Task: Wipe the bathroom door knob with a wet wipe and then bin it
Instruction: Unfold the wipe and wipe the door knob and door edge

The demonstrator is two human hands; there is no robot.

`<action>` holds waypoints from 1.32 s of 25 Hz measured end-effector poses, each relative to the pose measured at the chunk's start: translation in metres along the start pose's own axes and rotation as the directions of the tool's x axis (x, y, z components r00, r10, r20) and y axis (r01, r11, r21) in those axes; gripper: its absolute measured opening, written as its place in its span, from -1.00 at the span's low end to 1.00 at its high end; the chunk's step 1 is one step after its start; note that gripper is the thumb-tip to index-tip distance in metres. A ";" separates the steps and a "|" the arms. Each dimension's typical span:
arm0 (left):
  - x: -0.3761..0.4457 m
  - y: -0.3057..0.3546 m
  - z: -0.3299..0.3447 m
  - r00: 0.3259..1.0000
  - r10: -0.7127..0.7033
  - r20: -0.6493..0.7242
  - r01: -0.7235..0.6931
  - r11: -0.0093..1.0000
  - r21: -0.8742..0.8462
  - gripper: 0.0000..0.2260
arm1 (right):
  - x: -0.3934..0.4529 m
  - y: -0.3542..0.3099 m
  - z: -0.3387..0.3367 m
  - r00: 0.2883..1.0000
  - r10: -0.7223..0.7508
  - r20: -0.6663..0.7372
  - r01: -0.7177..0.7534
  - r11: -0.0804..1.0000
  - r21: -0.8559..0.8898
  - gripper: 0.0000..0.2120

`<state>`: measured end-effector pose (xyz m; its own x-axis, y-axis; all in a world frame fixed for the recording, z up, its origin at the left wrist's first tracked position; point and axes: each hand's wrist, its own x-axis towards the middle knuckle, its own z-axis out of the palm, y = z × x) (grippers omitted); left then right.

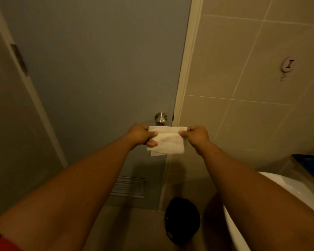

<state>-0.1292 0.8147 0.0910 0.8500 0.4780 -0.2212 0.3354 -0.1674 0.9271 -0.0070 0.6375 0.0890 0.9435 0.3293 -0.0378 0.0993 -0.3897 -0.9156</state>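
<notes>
Between my fingertips, left hand and right hand pinch the wet wipe taut by its top corners; door knob just above that edge, bin way below.

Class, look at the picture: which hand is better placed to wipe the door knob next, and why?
Probably the left hand: it grips the wet wipe almost directly beneath the door knob, while the right hand sits further right.

Grey door, shut, vent low in it. Beige tiled wall right, with hook. White basin lower right. Hinge on left frame.
</notes>
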 end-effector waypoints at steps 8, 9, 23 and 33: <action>0.114 0.007 -0.015 0.986 0.006 -0.169 -0.018 0.998 -0.067 -0.79 | 0.120 -0.013 0.062 0.993 0.107 -0.045 -0.104 0.992 0.068 -0.85; 0.130 0.006 -0.013 0.981 0.007 -0.193 -0.021 0.997 -0.070 -0.82 | 0.133 -0.011 0.065 0.992 0.118 -0.053 -0.113 0.990 0.080 -0.78; 0.213 -0.035 0.016 0.951 -0.026 -0.309 0.010 0.999 -0.054 -0.59 | 0.175 0.017 0.112 0.959 0.187 -0.212 -0.156 0.976 0.155 -0.80; 0.209 -0.038 -0.010 0.945 0.264 -0.193 -0.168 0.898 0.405 -0.74 | 0.156 0.016 0.130 0.943 -0.260 -0.209 0.210 0.949 -0.234 -0.78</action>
<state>0.0317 0.9293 0.0129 0.8135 0.5739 0.0944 0.3228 -0.5805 0.7476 0.1004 0.7942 0.0166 0.9298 0.2317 0.2860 0.3661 -0.5026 -0.7832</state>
